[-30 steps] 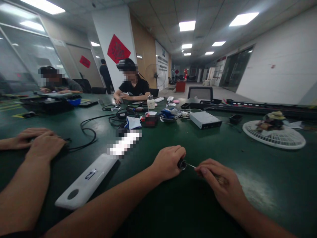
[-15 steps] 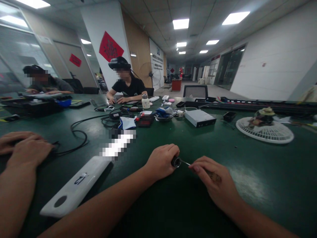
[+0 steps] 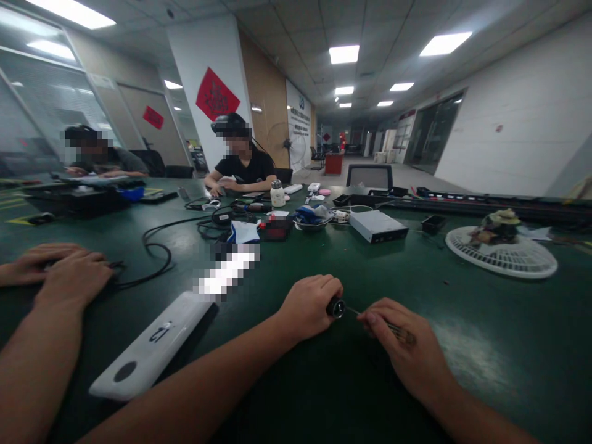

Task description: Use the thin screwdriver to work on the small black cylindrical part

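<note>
My left hand [image 3: 309, 308] is closed around a short black cylinder [image 3: 338, 308], whose round open end faces right, toward my other hand. Only that end shows; the fingers hide the rest. Just to the right, my right hand [image 3: 407, 342] grips a slim screwdriver [image 3: 401, 334] with a brownish handle. Its thin metal shaft points left at the cylinder's open end. Whether the tip touches the rim or reaches inside, I cannot tell. Both hands are low over the dark green table [image 3: 361, 382].
A co-worker's hands [image 3: 74, 271] work at the left beside a black cable [image 3: 157, 243]. A long white device [image 3: 152, 345] marked 12 lies by my left forearm. Farther back are a grey disc drive [image 3: 378, 226], a white fan grille [image 3: 502, 253] and a small bottle [image 3: 277, 194].
The whole view has shifted slightly, so everything sits a little lower and to the right. The cylinder's open end is turned more toward me. Both grips are unchanged.
</note>
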A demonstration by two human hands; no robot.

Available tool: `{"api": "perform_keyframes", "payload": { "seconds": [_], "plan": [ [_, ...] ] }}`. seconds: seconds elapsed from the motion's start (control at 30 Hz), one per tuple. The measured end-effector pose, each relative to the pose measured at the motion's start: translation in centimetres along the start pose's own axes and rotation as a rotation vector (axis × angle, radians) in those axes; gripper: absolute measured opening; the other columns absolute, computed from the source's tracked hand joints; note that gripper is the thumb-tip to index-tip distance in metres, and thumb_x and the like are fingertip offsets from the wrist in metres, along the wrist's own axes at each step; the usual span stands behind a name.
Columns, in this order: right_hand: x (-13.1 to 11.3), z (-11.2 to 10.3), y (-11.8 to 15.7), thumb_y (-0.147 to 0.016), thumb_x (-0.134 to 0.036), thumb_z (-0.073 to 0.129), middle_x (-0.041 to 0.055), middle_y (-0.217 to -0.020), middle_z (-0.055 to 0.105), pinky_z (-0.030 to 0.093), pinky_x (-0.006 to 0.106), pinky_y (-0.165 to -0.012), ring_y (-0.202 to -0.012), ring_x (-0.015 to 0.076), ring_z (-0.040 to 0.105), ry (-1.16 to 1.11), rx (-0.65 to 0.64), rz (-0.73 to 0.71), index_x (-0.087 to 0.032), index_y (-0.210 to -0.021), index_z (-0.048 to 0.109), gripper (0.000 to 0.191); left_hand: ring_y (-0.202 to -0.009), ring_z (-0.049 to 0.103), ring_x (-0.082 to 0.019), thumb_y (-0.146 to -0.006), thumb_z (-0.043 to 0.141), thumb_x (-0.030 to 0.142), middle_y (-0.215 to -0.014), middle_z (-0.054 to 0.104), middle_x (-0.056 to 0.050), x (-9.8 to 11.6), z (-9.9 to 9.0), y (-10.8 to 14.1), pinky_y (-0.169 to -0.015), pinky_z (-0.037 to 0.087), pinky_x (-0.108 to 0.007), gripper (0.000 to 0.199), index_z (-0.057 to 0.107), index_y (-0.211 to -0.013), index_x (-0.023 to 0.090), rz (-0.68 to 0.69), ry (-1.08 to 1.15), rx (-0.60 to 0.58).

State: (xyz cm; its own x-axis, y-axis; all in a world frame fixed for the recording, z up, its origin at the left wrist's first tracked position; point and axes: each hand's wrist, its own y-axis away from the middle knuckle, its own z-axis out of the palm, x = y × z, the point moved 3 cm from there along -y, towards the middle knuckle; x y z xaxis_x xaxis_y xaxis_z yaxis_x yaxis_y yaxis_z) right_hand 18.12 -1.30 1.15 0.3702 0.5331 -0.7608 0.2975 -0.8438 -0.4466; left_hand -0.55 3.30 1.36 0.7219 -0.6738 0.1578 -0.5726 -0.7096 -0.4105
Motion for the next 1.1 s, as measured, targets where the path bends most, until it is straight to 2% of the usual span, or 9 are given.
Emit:
{"api": "perform_keyframes", "payload": {
  "seconds": [0.1,0.2,0.33,0.43,0.63,0.8,1.0,1.1],
  "plan": [
    [-0.28,0.11,0.07,-0.098,-0.030,0.053,0.0042,-0.088,0.067,0.050,0.027,-0.069,-0.078,0.0163,0.064,-0.037,-0.049,-0.038,-0.020,-0.093,0.073,0.023,-0.080,0.055,-0.016,-0.077,0.062,0.017,-0.089,0.060,0.000,0.00,0.03,0.02,-0.068,0.038,-0.028,0.017,0.052,-0.090,0.020,0.007,0.000,0.004],
    [-0.44,0.19,0.14,-0.098,-0.030,0.052,0.0035,-0.085,0.067,0.049,0.027,-0.067,-0.075,0.0158,0.064,-0.025,-0.092,-0.032,-0.021,-0.089,0.073,0.025,-0.079,0.055,-0.016,-0.075,0.063,0.017,-0.089,0.061,0.000,0.01,0.02,0.02,-0.068,0.039,-0.028,0.018,0.052,-0.090,0.020,0.008,0.005,0.003],
    [-0.09,-0.17,0.05,-0.099,-0.034,0.050,0.0029,-0.077,0.065,0.047,0.027,-0.062,-0.069,0.0161,0.062,0.035,0.008,0.010,-0.020,-0.080,0.071,0.031,-0.079,0.056,-0.015,-0.075,0.063,0.017,-0.089,0.061,0.000,0.05,-0.03,-0.04,-0.067,0.039,-0.028,0.019,0.052,-0.090,0.020,0.008,0.015,-0.010],
    [0.12,-0.27,-0.02,-0.098,-0.033,0.051,0.0033,-0.080,0.065,0.048,0.028,-0.066,-0.073,0.0167,0.063,0.026,0.035,-0.001,-0.020,-0.081,0.071,0.029,-0.079,0.057,-0.016,-0.076,0.063,0.017,-0.089,0.061,0.000,0.04,-0.06,-0.08,-0.067,0.039,-0.028,0.018,0.052,-0.090,0.020,0.010,0.009,-0.012],
    [-0.20,0.04,-0.02,-0.098,-0.029,0.052,0.0033,-0.088,0.066,0.049,0.027,-0.070,-0.079,0.0159,0.063,-0.050,-0.069,-0.040,-0.021,-0.090,0.072,0.023,-0.080,0.056,-0.016,-0.077,0.062,0.017,-0.089,0.061,-0.001,-0.03,0.02,-0.04,-0.068,0.039,-0.028,0.016,0.052,-0.090,0.020,0.016,0.009,-0.011],
    [-0.33,0.02,-0.07,-0.098,-0.028,0.051,0.0028,-0.087,0.067,0.049,0.026,-0.070,-0.078,0.0151,0.064,-0.066,-0.129,-0.035,-0.021,-0.088,0.072,0.024,-0.079,0.056,-0.016,-0.077,0.060,0.015,-0.088,0.061,0.000,-0.10,0.13,-0.02,-0.068,0.040,-0.028,0.016,0.052,-0.091,0.020,0.010,-0.004,-0.004],
    [-0.16,-0.35,-0.12,-0.098,-0.032,0.050,0.0029,-0.078,0.065,0.048,0.028,-0.065,-0.071,0.0160,0.063,0.030,-0.001,-0.011,-0.020,-0.080,0.071,0.030,-0.079,0.056,-0.016,-0.077,0.062,0.018,-0.089,0.061,0.000,-0.09,0.15,-0.08,-0.069,0.041,-0.028,0.017,0.054,-0.092,0.020,0.020,0.006,-0.014],
    [-0.25,-0.36,-0.10,-0.098,-0.031,0.052,0.0040,-0.083,0.067,0.049,0.028,-0.066,-0.074,0.0166,0.063,0.012,0.001,-0.023,-0.020,-0.085,0.072,0.027,-0.079,0.056,-0.015,-0.078,0.062,0.018,-0.089,0.061,0.000,-0.05,0.06,-0.08,-0.068,0.040,-0.028,0.016,0.054,-0.091,0.020,0.018,0.018,-0.012]
  ]
}}
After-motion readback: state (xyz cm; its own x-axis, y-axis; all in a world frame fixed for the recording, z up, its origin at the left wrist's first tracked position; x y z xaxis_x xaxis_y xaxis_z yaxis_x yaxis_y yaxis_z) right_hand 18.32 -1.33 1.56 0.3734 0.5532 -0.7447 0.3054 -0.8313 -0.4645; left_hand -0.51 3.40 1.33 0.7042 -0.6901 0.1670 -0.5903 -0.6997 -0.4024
